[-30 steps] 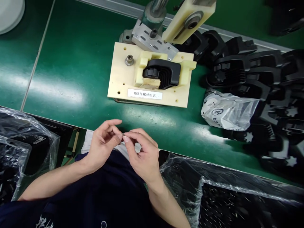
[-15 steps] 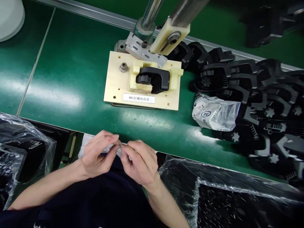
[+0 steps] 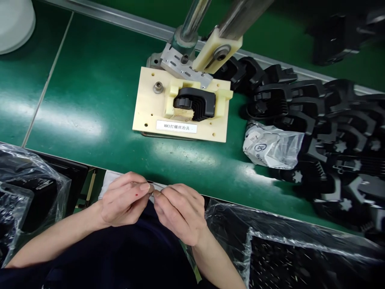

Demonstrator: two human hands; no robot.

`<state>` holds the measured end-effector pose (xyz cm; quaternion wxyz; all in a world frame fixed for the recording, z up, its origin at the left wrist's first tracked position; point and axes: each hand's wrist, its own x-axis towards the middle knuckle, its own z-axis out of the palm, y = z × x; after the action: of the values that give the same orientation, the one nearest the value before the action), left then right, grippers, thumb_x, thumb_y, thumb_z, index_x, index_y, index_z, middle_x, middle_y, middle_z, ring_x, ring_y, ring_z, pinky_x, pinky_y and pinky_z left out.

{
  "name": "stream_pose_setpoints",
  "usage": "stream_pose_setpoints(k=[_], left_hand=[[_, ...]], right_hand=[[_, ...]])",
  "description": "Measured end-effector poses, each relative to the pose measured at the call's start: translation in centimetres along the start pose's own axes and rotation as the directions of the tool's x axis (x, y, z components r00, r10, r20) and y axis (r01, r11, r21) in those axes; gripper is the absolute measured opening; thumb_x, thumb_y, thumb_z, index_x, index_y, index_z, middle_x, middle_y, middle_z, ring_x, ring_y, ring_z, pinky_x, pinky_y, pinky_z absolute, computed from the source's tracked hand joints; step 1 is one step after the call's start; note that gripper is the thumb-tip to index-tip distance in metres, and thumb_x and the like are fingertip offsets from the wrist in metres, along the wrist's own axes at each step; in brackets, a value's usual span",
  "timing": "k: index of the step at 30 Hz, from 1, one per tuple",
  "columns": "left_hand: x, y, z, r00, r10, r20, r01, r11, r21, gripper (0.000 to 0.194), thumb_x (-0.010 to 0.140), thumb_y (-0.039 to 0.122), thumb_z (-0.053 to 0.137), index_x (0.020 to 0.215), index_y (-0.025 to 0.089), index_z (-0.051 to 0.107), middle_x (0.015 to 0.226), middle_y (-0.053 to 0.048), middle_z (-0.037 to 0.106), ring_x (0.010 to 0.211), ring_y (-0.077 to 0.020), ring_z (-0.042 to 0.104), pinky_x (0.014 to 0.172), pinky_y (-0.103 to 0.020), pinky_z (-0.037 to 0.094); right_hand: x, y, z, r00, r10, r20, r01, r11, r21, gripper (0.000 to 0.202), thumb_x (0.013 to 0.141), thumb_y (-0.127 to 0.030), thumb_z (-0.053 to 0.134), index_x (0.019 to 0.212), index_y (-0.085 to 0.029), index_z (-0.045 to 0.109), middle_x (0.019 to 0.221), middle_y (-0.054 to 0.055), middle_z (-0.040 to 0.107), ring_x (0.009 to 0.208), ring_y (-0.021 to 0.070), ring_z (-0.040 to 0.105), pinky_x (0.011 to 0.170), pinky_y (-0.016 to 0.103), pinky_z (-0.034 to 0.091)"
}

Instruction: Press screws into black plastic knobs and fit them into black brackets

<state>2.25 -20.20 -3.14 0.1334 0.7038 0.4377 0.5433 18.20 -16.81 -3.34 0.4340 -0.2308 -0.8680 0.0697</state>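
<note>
We see the left hand [image 3: 126, 198] and the right hand [image 3: 182, 210] meeting at the near edge of the green bench [image 3: 90, 92], fingers curled in and each thumb drawn up to its fingertips; the tips hide whatever lies between them, so we cannot tell what, if anything, they grip. Taking the meeting fingertips as the centre of our clock, we find the cream jig [image 3: 144, 106] at one o'clock, on the bench and apart from both hands. A black part [image 3: 200, 95] sits in it between raised cream walls. Around the jig's own dial, we see a white label [image 3: 176, 127] at six, a bolt [image 3: 158, 87] at ten, a metal post [image 3: 196, 15] at twelve and a slotted block [image 3: 218, 52] past one. From the hands again, we have rows of dark mouldings [image 3: 269, 94] towards two o'clock, a bag [image 3: 272, 146] just beside them, and a clear liner [image 3: 231, 218] near four.
</note>
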Motion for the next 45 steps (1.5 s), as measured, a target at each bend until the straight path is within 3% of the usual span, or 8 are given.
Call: stream_pose_setpoints(k=[5,8,12,19,23,28,39,45], left_hand=[[1.2,-1.1,-0.6,0.995,0.092,0.041,-0.096,0.991,0.094,0.054,0.075,-0.005,0.059,0.124,0.015,0.051,0.079,-0.005,0.067,0.073,-0.0167,0.064,0.059,-0.031,0.059],[3.8,-2.8,-1.0,0.980,0.198,-0.014,-0.195,0.972,0.129,0.043,0.074,-0.005,0.058,0.112,0.014,0.057,0.078,-0.006,0.067,0.073,-0.0172,0.064,0.060,-0.031,0.058],[8.0,-5.5,-0.8,0.991,0.114,-0.067,-0.105,0.987,0.119,0.028,0.077,0.000,0.055,0.100,0.017,0.060,0.080,-0.004,0.068,0.075,-0.0157,0.065,0.064,-0.029,0.056],[12.3,-8.0,1.7,0.993,-0.085,-0.081,0.087,0.996,0.029,0.028,0.082,0.011,0.050,0.109,0.015,0.057,0.101,-0.008,0.068,0.093,-0.0169,0.065,0.083,-0.033,0.056],[13.6,-8.4,3.1,0.997,-0.042,-0.064,0.038,0.997,-0.060,0.039,0.085,0.015,0.049,0.123,0.017,0.049,0.116,-0.010,0.064,0.108,-0.0199,0.062,0.094,-0.037,0.054],[14.5,-9.1,4.2,0.999,-0.040,-0.035,0.037,0.997,-0.067,0.042,0.087,0.016,0.045,0.128,0.019,0.045,0.117,-0.009,0.063,0.107,-0.0201,0.063,0.092,-0.037,0.055],[15.5,-10.0,4.5,1.000,-0.027,0.012,0.028,0.999,-0.023,0.047,0.086,0.021,0.047,0.132,0.021,0.039,0.112,-0.007,0.064,0.095,-0.0188,0.066,0.085,-0.037,0.056],[15.9,-10.4,4.9,1.000,0.016,-0.002,-0.016,0.999,0.041,0.048,0.087,0.029,0.051,0.132,0.022,0.039,0.118,-0.010,0.060,0.100,-0.0244,0.064,0.085,-0.043,0.055]], right_hand=[[1.8,3.6,-1.7,0.989,0.080,-0.125,-0.093,0.990,-0.105,0.008,0.081,-0.006,0.060,0.083,-0.014,0.061,0.077,0.003,0.061,0.064,0.0102,0.057,0.052,0.022,0.048],[4.0,7.0,-3.0,0.927,0.212,-0.309,-0.267,0.952,-0.150,0.014,0.079,-0.004,0.061,0.083,-0.017,0.061,0.077,0.001,0.061,0.068,0.0109,0.059,0.058,0.023,0.049],[6.7,9.7,-2.7,0.874,0.327,-0.360,-0.384,0.918,-0.098,0.010,0.082,-0.009,0.060,0.079,-0.018,0.062,0.075,0.000,0.060,0.071,0.0124,0.060,0.065,0.026,0.050],[9.3,10.0,0.9,0.878,0.341,-0.336,-0.382,0.922,-0.060,0.010,0.084,-0.014,0.058,0.077,-0.017,0.063,0.075,0.001,0.065,0.066,0.0119,0.060,0.063,0.025,0.050],[10.2,10.3,2.5,0.848,0.373,-0.377,-0.419,0.907,-0.047,0.009,0.084,-0.016,0.058,0.078,-0.017,0.065,0.075,0.002,0.066,0.066,0.0129,0.061,0.065,0.027,0.051],[10.5,10.7,3.7,0.820,0.380,-0.429,-0.462,0.881,-0.104,0.015,0.086,-0.021,0.054,0.076,-0.017,0.064,0.071,0.002,0.065,0.065,0.0138,0.061,0.068,0.030,0.050],[10.5,10.5,4.4,0.787,0.349,-0.510,-0.454,0.886,-0.094,0.011,0.085,-0.017,0.056,0.077,-0.017,0.063,0.072,0.002,0.066,0.066,0.0139,0.062,0.067,0.029,0.050],[10.3,11.1,4.3,0.779,0.356,-0.517,-0.482,0.866,-0.129,0.014,0.087,-0.022,0.056,0.074,-0.018,0.058,0.071,0.001,0.064,0.063,0.0131,0.060,0.065,0.029,0.050]])
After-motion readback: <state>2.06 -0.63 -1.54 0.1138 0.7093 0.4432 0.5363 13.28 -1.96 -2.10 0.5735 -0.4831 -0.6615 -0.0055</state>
